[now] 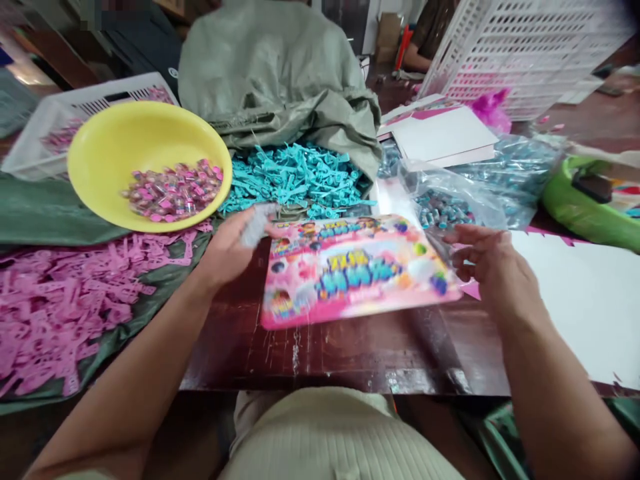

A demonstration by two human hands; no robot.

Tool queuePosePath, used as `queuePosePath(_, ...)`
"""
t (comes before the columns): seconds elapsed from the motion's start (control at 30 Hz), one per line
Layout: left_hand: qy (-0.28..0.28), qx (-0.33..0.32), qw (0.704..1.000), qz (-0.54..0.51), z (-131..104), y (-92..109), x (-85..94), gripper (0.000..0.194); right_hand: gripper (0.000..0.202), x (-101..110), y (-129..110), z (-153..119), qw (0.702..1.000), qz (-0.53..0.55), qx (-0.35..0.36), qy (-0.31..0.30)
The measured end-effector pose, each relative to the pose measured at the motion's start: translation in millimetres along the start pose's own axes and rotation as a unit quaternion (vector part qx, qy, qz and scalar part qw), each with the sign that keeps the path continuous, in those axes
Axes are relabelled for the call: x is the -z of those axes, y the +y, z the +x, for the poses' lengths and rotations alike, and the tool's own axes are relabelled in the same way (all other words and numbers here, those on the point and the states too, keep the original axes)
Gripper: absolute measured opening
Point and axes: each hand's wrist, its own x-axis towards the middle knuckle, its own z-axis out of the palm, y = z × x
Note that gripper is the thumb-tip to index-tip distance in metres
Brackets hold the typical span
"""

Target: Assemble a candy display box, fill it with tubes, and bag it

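A pink printed box with colourful lettering, fruit and cartoon figures is in front of me over the dark red table, blurred by motion. My left hand is at its far left corner, fingertips against the edge, with a greyish-white wrap or scrap on the fingers. Close to the box's right edge is my right hand, its fingers bent and apart, apparently not gripping the box. Beyond the box lies a heap of turquoise plastic pieces.
A yellow basin holds small pink-capped containers. Pink plastic pieces spread at left. White card sheets lie at right, below a clear bag of small parts and a green container. A white crate stands behind.
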Motion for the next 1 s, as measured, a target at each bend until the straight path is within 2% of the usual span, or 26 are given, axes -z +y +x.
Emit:
queuePosePath(0.07, -0.017, -0.002, 0.984, 0.179, -25, 5, 12.9, 0.056, 0.054, 11, -8, 3, 0.994, -0.011, -0.036, -0.105)
queuePosePath(0.1, -0.044, 0.009, 0.974, 0.222, -35, 7, 17.9, 0.058, 0.049, 12, -14, 4, 0.983, -0.018, -0.05, -0.173)
queuePosePath(0.17, -0.127, 0.035, 0.968, 0.214, -48, 12, 24.0, 0.051, 0.04, 9, -24, 6, 0.958, -0.046, -0.034, -0.282)
queuePosePath(0.2, -0.149, 0.036, 0.97, 0.189, -51, 15, 25.0, 0.043, 0.037, 5, -28, 9, 0.952, -0.056, -0.01, -0.3)
queuePosePath(0.23, -0.142, 0.028, 0.975, 0.169, -50, 18, 24.9, 0.035, 0.036, 0, -31, 13, 0.954, -0.075, 0.022, -0.29)
queuePosePath(0.3, -0.051, -0.009, 0.984, 0.172, -44, 21, 22.4, 0.025, 0.037, -10, -33, 23, 0.961, -0.145, 0.101, -0.214)
queuePosePath(0.37, 0.034, -0.047, 0.976, 0.21, -36, 20, 18.5, 0.02, 0.039, -18, -31, 32, 0.95, -0.218, 0.175, -0.142)
queuePosePath(0.43, 0.057, -0.061, 0.967, 0.239, -30, 17, 14.7, 0.019, 0.037, -24, -25, 36, 0.933, -0.256, 0.228, -0.108)
queuePosePath(0.53, 0.053, -0.063, 0.965, 0.25, -32, 12, 11.6, 0.017, 0.027, -28, -14, 33, 0.92, -0.266, 0.266, -0.111)
queuePosePath(0.73, 0.018, -0.034, 0.963, 0.267, -43, 16, 9.7, 0.019, 0.024, -31, -7, 25, 0.914, -0.272, 0.27, -0.13)
queuePosePath(0.9, 0.039, -0.038, 0.948, 0.314, -47, 19, 7.3, 0.021, 0.026, -29, -6, 29, 0.904, -0.295, 0.287, -0.111)
queuePosePath(1.0, -0.046, -0.039, 0.961, 0.271, -51, 14, 9.2, 0.015, 0.027, -20, -2, 28, 0.891, -0.312, 0.279, -0.178)
